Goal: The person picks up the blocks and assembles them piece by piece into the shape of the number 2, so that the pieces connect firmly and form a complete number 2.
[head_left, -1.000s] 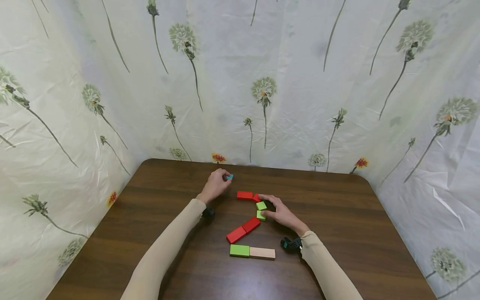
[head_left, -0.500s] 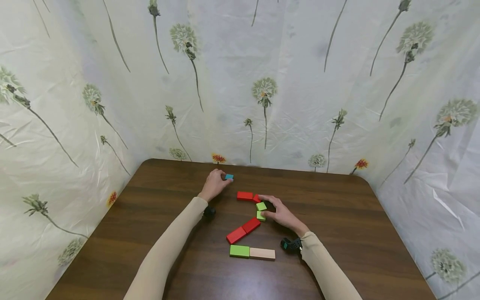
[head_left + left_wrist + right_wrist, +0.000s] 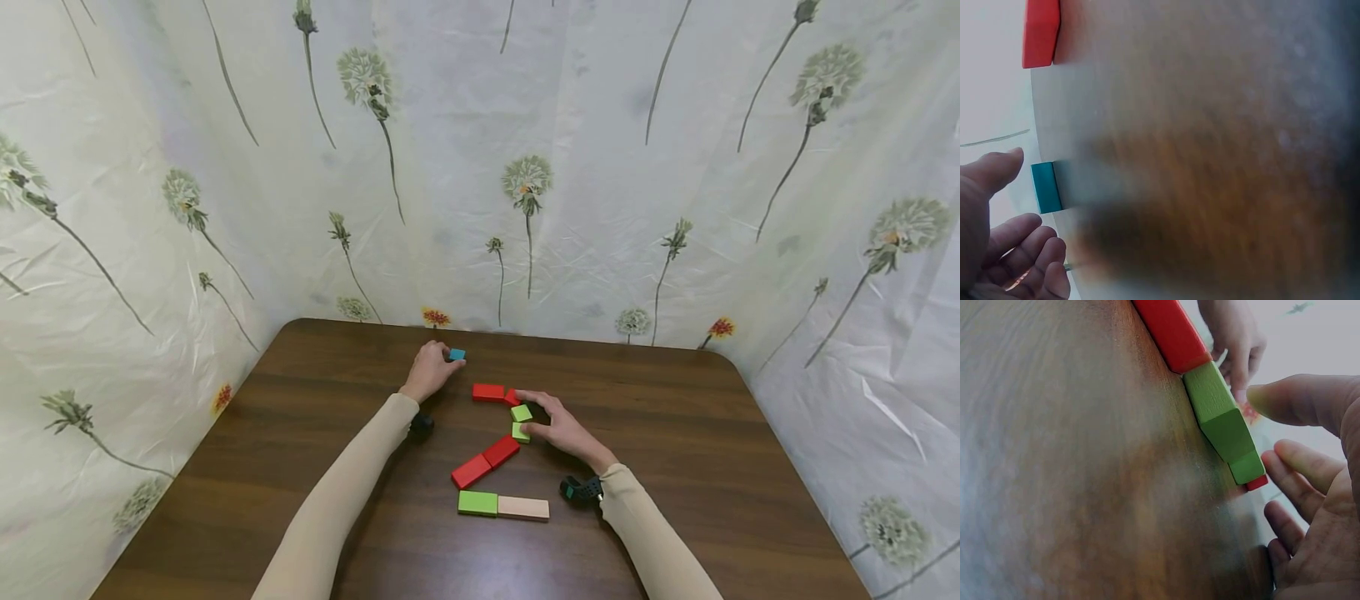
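A small blue block (image 3: pixel 457 355) lies near the far edge of the table. Beside it is my left hand (image 3: pixel 429 370), and in the left wrist view the thumb and fingers stand apart with the blue block (image 3: pixel 1046 187) beyond them. My right hand (image 3: pixel 564 428) is at the right side of two small green blocks, thumb by the nearer green block (image 3: pixel 521 432), index finger by a small tilted red block (image 3: pixel 512 397). In the right wrist view its fingers (image 3: pixel 1300 478) are spread, loosely bent, gripping nothing. Whether the thumb touches the green block I cannot tell.
A longer red block (image 3: pixel 488 392) lies left of the tilted one. Two red blocks (image 3: pixel 486 462) form a slanting line nearer me. Closest is a green block (image 3: pixel 477 503) end to end with a plain wooden block (image 3: pixel 523 508). A flowered curtain (image 3: pixel 600 250) surrounds the table (image 3: pixel 660 467).
My left thumb and fingers have parted from the blue block, which now shows more fully and stays on the table. The right hand and the other blocks have hardly moved.
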Tool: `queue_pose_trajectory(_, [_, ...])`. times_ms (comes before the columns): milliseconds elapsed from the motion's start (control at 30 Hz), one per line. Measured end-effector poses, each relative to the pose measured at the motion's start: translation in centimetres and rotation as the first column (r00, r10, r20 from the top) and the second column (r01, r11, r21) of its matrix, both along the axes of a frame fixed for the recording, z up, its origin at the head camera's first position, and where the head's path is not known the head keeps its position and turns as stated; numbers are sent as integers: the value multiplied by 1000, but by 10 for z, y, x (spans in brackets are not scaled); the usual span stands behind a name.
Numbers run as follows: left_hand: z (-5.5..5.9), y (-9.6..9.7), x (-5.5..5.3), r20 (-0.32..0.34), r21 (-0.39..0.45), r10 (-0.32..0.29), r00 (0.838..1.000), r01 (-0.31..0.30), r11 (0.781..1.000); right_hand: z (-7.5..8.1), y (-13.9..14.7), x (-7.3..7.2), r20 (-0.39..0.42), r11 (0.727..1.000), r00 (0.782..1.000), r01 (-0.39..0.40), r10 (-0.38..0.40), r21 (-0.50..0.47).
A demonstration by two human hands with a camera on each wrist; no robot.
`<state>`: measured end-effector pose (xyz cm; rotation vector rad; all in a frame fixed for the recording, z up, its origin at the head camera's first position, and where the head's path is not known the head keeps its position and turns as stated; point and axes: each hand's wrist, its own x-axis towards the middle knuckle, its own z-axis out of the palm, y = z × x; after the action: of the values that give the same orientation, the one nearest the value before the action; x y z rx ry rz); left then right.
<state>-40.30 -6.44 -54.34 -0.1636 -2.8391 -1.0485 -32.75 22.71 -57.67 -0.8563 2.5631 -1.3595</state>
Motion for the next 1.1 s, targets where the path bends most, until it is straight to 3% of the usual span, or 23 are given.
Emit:
queue_pose_trajectory(367, [-3,0,-1,-9,-1,15,1000,-15,1000,36,-6,22,13,999,999,-34,34,17])
queue_pose_trajectory(1100, [1,2,-11,-24,-64,32,999,-33,997,34,-4,22,28,999,999,-37,37,-8])
